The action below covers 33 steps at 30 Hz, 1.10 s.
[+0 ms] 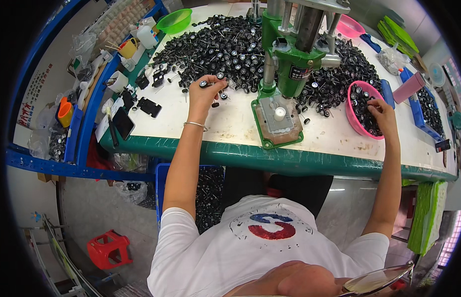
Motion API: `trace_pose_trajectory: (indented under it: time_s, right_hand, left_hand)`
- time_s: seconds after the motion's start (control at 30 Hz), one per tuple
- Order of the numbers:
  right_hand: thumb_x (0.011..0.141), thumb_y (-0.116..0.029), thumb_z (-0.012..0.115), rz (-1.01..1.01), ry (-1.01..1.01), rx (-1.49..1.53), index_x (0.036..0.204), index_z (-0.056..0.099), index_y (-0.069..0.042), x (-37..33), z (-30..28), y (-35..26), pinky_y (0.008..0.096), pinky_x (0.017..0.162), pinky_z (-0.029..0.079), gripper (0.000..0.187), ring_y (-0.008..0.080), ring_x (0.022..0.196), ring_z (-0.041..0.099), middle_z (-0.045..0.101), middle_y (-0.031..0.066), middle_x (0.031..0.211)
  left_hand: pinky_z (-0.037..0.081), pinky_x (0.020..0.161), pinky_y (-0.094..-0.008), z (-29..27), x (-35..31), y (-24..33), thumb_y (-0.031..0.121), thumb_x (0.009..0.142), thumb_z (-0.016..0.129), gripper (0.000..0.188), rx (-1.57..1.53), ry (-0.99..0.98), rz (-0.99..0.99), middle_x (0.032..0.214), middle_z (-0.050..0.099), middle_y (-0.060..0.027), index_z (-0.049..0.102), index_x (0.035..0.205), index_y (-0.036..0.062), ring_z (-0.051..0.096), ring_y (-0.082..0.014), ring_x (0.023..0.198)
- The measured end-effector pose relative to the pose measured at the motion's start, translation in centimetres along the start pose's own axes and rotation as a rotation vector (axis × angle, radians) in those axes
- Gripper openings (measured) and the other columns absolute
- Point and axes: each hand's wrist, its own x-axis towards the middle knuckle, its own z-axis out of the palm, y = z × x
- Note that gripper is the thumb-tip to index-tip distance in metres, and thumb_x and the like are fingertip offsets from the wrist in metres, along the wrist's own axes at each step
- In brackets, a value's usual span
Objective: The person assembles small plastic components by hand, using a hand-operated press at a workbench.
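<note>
Pinching a small black wheel (204, 83) in left hand (203, 93) fingertips at eleven o'clock, right hand (381, 110) fingers curled into pink basin (350, 110) of wheels at two o'clock, green press (290, 59) between.

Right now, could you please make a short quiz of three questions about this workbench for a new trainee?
1. True or false: the left hand holds a small black wheel part at the edge of the big pile of black parts.
2. Where is the right hand? A) on the green press B) in the pink basin C) on the red stool
3. Fill in: the green press stands ____ the two hands.

Key
1. True.
2. B: it reaches into the pink basin of black parts.
3. Between.
</note>
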Motion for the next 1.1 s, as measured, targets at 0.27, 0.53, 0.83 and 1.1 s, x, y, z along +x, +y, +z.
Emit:
trace_pose_trajectory:
  time_s: [0.27,0.53,0.83,1.1]
  right_hand:
    - [0.087,-0.007,0.063,-0.236,0.085,0.334,0.107,0.067,-0.002,-0.9,3.7,-7.0,0.0256,0.080,0.048,0.021,0.0118,0.087,0.062,0.067,0.0047,0.097]
    - [0.088,-0.007,0.065,-0.220,-0.297,0.617,0.108,0.065,-0.001,-2.7,11.2,-14.3,0.0240,0.083,0.049,0.021,0.0094,0.089,0.062,0.067,0.0033,0.097]
    - [0.086,-0.011,0.068,-0.237,-0.248,0.726,0.102,0.066,0.002,-3.2,16.3,-16.6,0.0248,0.075,0.048,0.021,0.0096,0.081,0.060,0.064,0.0046,0.092]
    - [0.087,-0.016,0.067,-0.316,-0.138,0.644,0.100,0.066,0.003,-3.0,17.1,-16.3,0.0273,0.075,0.047,0.023,0.0120,0.080,0.059,0.061,0.0050,0.096]
  left_hand:
    - [0.038,0.046,-0.0203,0.6,-0.4,0.0,0.007,0.076,0.074,0.010,0.078,-0.059,-0.117,0.068,0.063,-0.0007,0.069,0.082,0.0010,0.050,-0.0060,0.050]
    - [0.033,0.040,-0.0196,-0.8,-0.4,1.1,0.006,0.080,0.067,0.009,0.217,-0.168,-0.178,0.070,0.067,-0.0046,0.068,0.088,0.0030,0.046,-0.0054,0.045]
    - [0.028,0.041,-0.0127,-1.4,-1.6,0.9,0.006,0.084,0.070,0.027,-0.351,-0.398,-0.406,0.090,0.067,-0.0013,0.069,0.111,0.0017,0.043,-0.0005,0.054]
    - [0.024,0.040,-0.0128,0.2,-1.4,-0.1,0.015,0.090,0.066,0.027,-0.276,-0.202,-0.315,0.081,0.065,-0.0005,0.066,0.113,-0.0009,0.040,-0.0002,0.051]
